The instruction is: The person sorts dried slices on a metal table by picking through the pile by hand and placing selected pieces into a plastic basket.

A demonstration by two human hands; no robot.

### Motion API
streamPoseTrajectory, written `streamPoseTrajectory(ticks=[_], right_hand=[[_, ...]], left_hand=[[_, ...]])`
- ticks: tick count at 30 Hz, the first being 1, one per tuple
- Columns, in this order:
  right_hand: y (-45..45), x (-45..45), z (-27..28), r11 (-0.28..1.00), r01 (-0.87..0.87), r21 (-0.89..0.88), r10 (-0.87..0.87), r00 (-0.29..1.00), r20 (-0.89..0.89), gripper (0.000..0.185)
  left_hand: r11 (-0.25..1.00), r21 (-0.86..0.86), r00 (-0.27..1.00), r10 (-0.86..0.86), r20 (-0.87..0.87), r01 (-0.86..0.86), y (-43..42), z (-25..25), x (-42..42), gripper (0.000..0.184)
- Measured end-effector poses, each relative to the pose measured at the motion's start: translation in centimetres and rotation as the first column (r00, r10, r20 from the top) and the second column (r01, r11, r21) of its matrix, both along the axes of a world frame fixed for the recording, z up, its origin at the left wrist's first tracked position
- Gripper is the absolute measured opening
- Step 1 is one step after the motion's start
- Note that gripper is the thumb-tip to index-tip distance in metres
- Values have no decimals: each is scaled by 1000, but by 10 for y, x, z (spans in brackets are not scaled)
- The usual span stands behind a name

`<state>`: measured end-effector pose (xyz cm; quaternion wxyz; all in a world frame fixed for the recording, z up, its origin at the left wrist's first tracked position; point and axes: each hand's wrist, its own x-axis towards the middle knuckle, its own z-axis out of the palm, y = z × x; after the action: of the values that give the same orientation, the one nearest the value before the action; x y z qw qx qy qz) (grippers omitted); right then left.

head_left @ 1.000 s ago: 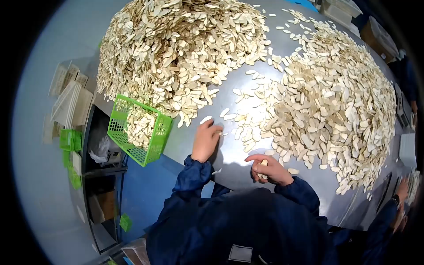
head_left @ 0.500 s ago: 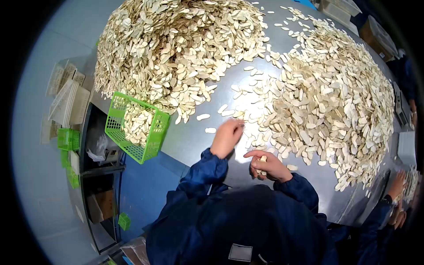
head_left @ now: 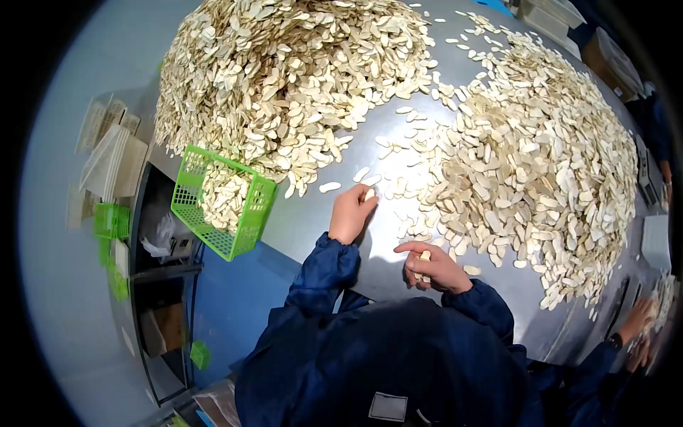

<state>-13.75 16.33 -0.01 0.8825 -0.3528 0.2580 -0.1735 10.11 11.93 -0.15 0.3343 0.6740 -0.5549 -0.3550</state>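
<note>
While my L hand (head_left: 351, 215) pinches one slice (head_left: 369, 193), grip narrow, my R hand (head_left: 437, 272) holds several slices (head_left: 425, 264). Loose slices (head_left: 329, 187) lie on worktop (head_left: 295, 229) btwn L pile (head_left: 263, 92) & R pile (head_left: 530, 171). Step (judged): single-slice pickup; next move calls for steady fingertip pressure.

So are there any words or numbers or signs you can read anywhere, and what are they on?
No words, numbers or signs can be read here.
Pale patch on the dark blue jacket: no writing can be made out.
Small label on the brown box, top right: too small and blurred to read.
Green basket: no writing can be seen.
</note>
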Motion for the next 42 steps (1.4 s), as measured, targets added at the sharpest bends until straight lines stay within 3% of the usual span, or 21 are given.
streamPoseTrajectory(ticks=[6,7,9,12,14,15,17,18,20,21,23,24,26,27,28,29,30,35,38,40,42], right_hand=[[-2,9,16,996,27,90,-15,991,-131,49],[-5,9,20,996,33,82,-19,986,-165,48],[-4,9,11,946,323,35,-310,931,-194,50],[-4,2,12,759,649,-44,-644,741,-191,50],[-1,0,20,759,645,-95,-651,744,-150,49],[3,3,22,826,561,-59,-563,815,-137,49],[7,10,17,959,282,4,-282,958,-48,47],[9,17,23,993,100,68,-90,987,-130,45],[21,31,-2,991,-65,116,80,989,-125,44],[14,29,-1,992,-21,121,37,990,-132,43],[-2,16,5,989,69,129,-48,986,-159,43],[-4,16,9,915,384,121,-342,900,-269,41],[-12,4,17,770,638,-32,-620,734,-278,39],[-13,-9,9,808,583,-90,-588,783,-204,33],[-11,-10,10,829,555,-71,-557,805,-204,31],[-6,-9,11,849,526,-47,-524,827,-205,28],[-2,-5,12,868,496,-24,-490,848,-203,25],[6,20,21,925,369,89,-346,917,-200,22],[1,14,21,928,360,93,-340,922,-184,21],[-1,11,11,931,347,118,-336,937,-99,28],[-1,13,3,927,334,172,-343,939,25,36]], left_hand=[[965,111,930,-190,-314,235,30,22,-38,20],[965,99,943,-210,-260,243,31,27,-42,21],[976,72,973,-194,-122,204,31,28,-39,26],[994,-93,988,73,136,-61,25,21,-4,31],[968,-179,865,238,441,-175,22,14,29,39],[963,-162,838,269,475,-217,22,10,43,43],[965,-178,832,257,491,-193,20,-5,45,43],[965,-186,829,253,499,-182,19,-11,43,43],[979,-184,934,143,327,-85,9,-20,13,42],[954,-300,990,46,136,-3,2,-26,-5,39],[977,-155,985,-159,-63,148,-10,-8,-27,35],[972,-153,976,-195,-96,179,-16,-5,-32,33],[956,-283,993,99,65,-77,-33,-7,-18,28],[919,-321,965,258,47,-230,-43,-11,-4,27],[876,-437,893,349,284,-203,-55,-10,16,32],[873,-426,833,408,374,-237,-62,-5,28,33],[892,-305,833,430,348,-333,-68,8,34,32],[950,-193,812,312,494,-247,-74,-15,56,28],[934,-260,915,312,255,-246,-47,-15,61,17],[979,-85,983,180,-38,-183,-21,3,48,18],[999,39,943,35,-331,-23,4,19,21,21]])
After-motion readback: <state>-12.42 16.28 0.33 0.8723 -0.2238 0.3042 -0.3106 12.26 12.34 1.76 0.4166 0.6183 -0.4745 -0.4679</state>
